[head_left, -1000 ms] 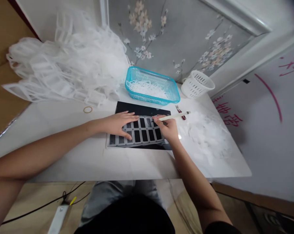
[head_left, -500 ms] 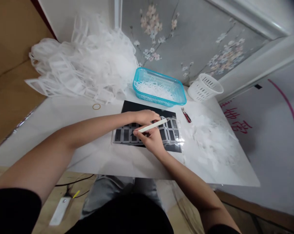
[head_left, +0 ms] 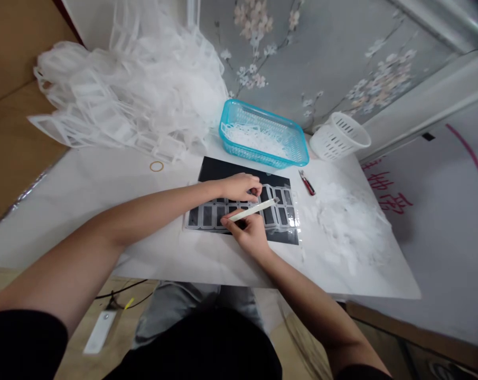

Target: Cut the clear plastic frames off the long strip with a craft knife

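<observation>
A translucent plastic sheet of rectangular frames (head_left: 278, 215) lies on a black mat (head_left: 223, 170) on the white table (head_left: 151, 253). My left hand (head_left: 241, 187) rests on the sheet's upper middle with its fingers curled, pinching at a frame. My right hand (head_left: 249, 232) sits at the sheet's near edge, closed round a thin white stick-like tool (head_left: 254, 209) whose tip points up and right over the frames.
A heap of white plastic frame sheets (head_left: 136, 100) fills the far left. A turquoise basket (head_left: 262, 136) of white scraps and a white basket (head_left: 339, 137) stand at the back. Small red snips (head_left: 307, 183), a rubber band (head_left: 157, 166) and loose white scraps (head_left: 349, 227) lie around.
My right hand has drawn back from the sheet's far right to its near middle, the tool now slanting over the frames. My left hand went from flat to curled and shifted right.
</observation>
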Available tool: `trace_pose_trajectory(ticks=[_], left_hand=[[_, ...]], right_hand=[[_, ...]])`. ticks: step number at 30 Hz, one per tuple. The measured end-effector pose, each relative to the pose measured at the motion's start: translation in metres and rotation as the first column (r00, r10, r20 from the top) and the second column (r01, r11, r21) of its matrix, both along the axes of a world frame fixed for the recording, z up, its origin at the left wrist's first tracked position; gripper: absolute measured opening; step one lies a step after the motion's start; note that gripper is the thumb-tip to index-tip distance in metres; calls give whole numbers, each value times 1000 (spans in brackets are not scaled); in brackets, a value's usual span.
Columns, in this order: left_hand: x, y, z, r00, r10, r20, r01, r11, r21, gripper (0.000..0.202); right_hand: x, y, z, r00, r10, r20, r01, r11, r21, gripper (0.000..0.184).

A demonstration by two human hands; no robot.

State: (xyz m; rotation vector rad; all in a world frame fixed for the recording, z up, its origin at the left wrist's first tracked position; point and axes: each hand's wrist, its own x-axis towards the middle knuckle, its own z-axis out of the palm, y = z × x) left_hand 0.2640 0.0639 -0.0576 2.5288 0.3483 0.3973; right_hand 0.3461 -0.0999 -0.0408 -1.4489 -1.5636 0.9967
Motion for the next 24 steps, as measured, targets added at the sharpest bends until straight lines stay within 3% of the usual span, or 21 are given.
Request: trace_pose_trajectory(ticks=[4, 7, 10, 19, 24], left_hand=[[1, -5, 0, 999, 30, -15, -29, 999, 39, 14], [3, -8, -3, 997, 67, -25, -65, 996, 67, 15], [5, -9, -5, 992, 122, -19, -120, 990, 70, 16], [4, -8, 0, 930, 368, 2, -368, 930, -28, 25], [3, -7, 6, 919, 389, 62, -382, 918, -106, 22]], right_hand=[[0, -2, -2, 999, 24, 34, -26, 999, 44, 11], [2, -4, -3, 992, 65, 111, -87, 975, 205, 8], [4, -5, -3, 964, 110, 243, -193, 916, 351, 6], [6, -9, -7, 860, 160, 484, -386, 825, 413, 12], [8, -10, -7, 797, 147, 586, -456, 783, 423, 15]])
